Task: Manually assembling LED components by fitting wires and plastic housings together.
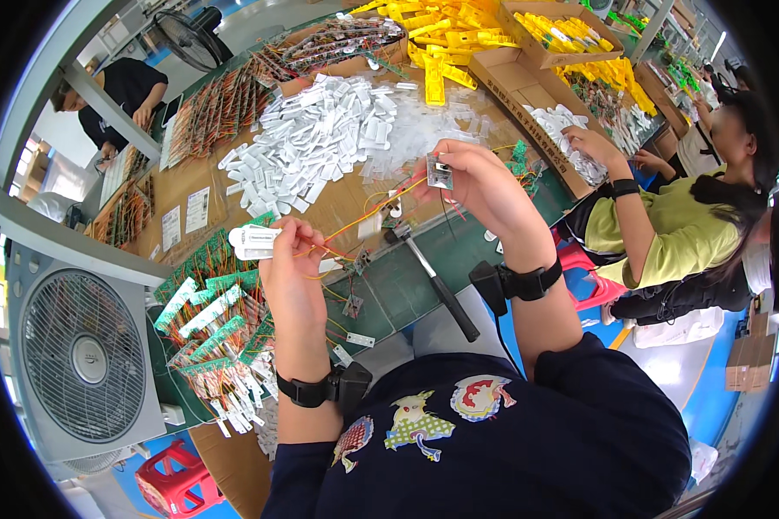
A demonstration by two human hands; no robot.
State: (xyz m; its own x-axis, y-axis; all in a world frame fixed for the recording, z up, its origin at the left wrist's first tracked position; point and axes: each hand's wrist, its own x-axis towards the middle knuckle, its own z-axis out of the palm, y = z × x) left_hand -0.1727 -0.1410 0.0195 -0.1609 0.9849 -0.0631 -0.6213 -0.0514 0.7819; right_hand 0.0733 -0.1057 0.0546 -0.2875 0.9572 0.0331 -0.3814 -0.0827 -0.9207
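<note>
Fingers closed, my left hand pinches a white plastic piece with a rounded end. My right hand grips a small circuit board between thumb and fingers, raised above the table. Yellow and red wires stretch across the gap between the two hands. A hammer with a black handle lies below the wires, its head toward the table's middle. More small boards on wires hang near my left wrist, beside small white tabs.
A heap of white plastic pieces lies beyond my hands, next to clear plastic parts. Green circuit boards with wires pile up at left. Yellow parts fill the far side. A fan stands left; a co-worker sits right.
</note>
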